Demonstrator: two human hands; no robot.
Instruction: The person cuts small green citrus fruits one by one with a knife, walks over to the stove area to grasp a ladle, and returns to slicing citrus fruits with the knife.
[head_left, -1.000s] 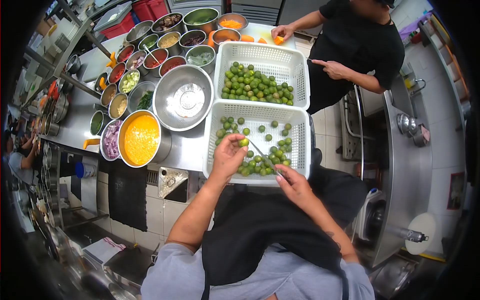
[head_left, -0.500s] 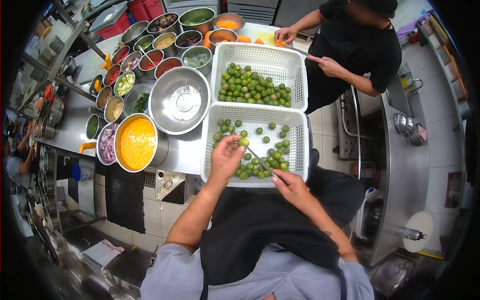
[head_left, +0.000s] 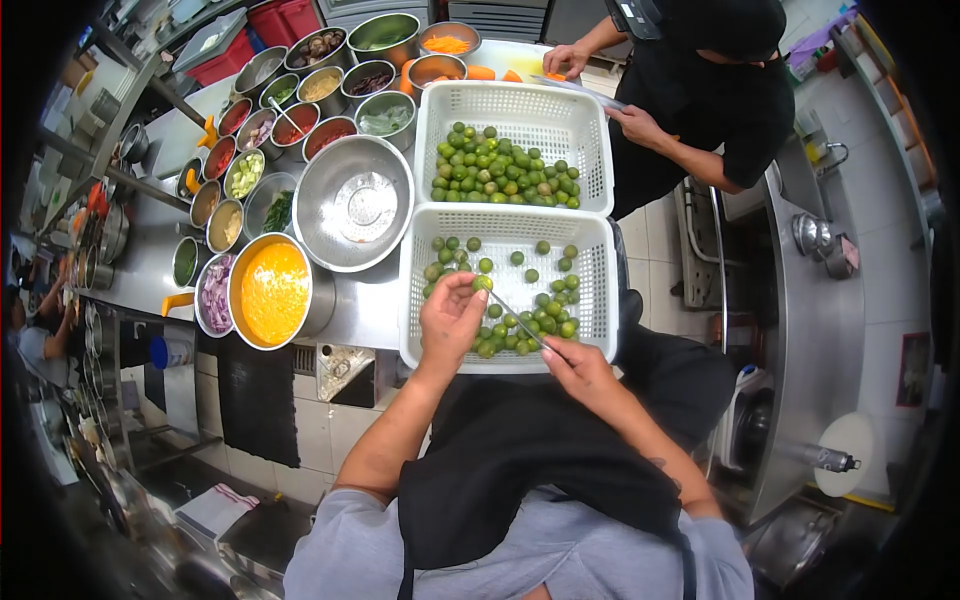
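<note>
Between the fingertips of my left hand is a small green lime, held up over the near white basket. My right hand grips a knife by its handle, which the fingers mostly hide. The thin blade slants up to the left, its tip at the lime; whether it cuts the skin I cannot tell. Below both hands, loose limes lie in the near basket, most of them bunched toward its right side. The far white basket touches it and holds a larger heap of limes.
Left of the baskets stand a perforated steel bowl, a pot of yellow liquid and several bowls of chopped ingredients. Across the table a co-worker in black holds a long knife beside carrot pieces. A steel counter runs along the right.
The head view has shifted slightly. My hands keep nearly the same pose with the lime and knife. The co-worker's head and upper body have moved, and their knife lies at a different angle.
</note>
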